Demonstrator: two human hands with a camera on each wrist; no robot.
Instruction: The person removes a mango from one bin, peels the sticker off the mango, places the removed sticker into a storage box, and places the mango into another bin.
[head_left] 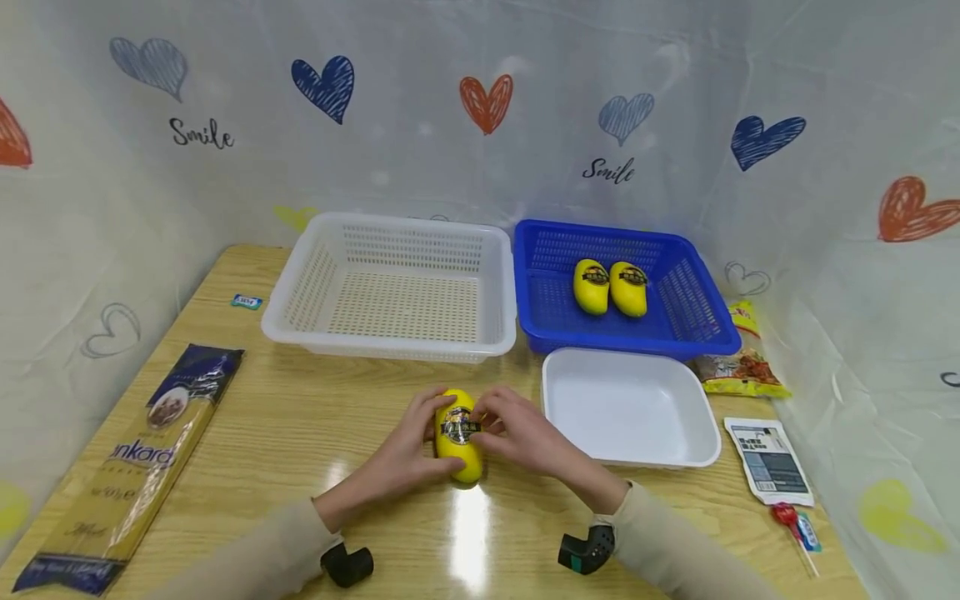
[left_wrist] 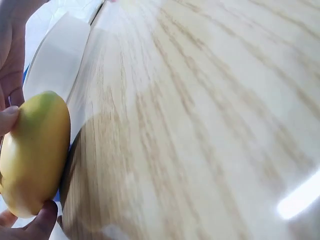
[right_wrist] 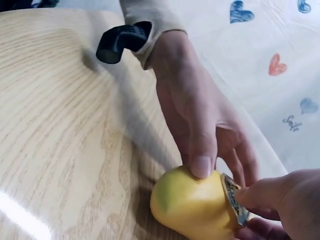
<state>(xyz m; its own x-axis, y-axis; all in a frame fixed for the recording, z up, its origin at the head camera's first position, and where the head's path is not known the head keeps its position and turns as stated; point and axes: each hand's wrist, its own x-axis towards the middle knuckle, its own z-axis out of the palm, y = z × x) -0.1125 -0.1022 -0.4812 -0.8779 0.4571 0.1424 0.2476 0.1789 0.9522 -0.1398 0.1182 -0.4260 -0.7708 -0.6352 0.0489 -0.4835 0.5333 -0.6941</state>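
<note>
A yellow mango point(head_left: 459, 467) with a dark oval sticker point(head_left: 457, 425) is held just over the wooden table, in front of the baskets. My left hand point(head_left: 402, 454) grips it from the left, thumb at the near end and fingers at the far end. On the mango's other side, my right hand point(head_left: 517, 429) pinches at the edge of the sticker. The right wrist view shows the sticker point(right_wrist: 234, 197) standing slightly off the skin beside the thumb. In the left wrist view the mango's point(left_wrist: 40, 150) bare, greenish-tipped side faces the camera.
Two stickered mangoes point(head_left: 628, 292) lie in a blue basket point(head_left: 540, 321). Beside it stand a white basket point(head_left: 390, 346) and a white tray point(head_left: 630, 408). A pasta packet point(head_left: 127, 467) lies left; a snack bag point(head_left: 742, 367), white pouch point(head_left: 768, 462) and lollipop point(head_left: 785, 514) lie right.
</note>
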